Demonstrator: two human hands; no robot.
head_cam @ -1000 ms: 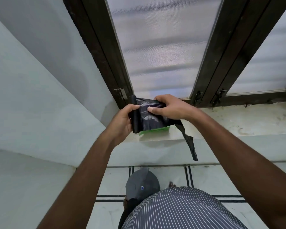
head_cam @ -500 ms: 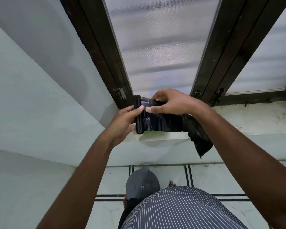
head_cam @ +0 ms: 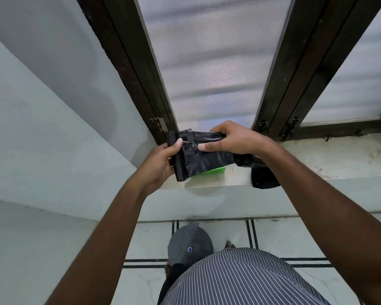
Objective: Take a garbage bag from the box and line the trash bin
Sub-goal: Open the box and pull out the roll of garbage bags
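Note:
A black roll of garbage bags point(head_cam: 179, 164) is held upright over the window sill by my left hand point(head_cam: 161, 161), thumb on top. An unrolled black garbage bag point(head_cam: 207, 157) stretches right from the roll, pinched by my right hand point(head_cam: 231, 139). Its loose end point(head_cam: 264, 177) hangs over the sill's front edge under my right forearm. A thin pale line, possibly a tear, shows between my two thumbs. The green box point(head_cam: 209, 171) lies on the sill, mostly hidden behind the bag. A grey trash bin point(head_cam: 189, 245) with a lid stands on the floor below.
The stone window sill point(head_cam: 330, 159) runs to the right under a dark-framed frosted window point(head_cam: 211, 62). A pale wall point(head_cam: 42, 128) closes in on the left. Tiled floor point(head_cam: 279, 234) with dark lines lies below, with my striped shirt point(head_cam: 240, 280) over it.
My right hand has pulled the bag out from the roll to the right and up. The free end, which hung down at first, now lies bunched under my right forearm.

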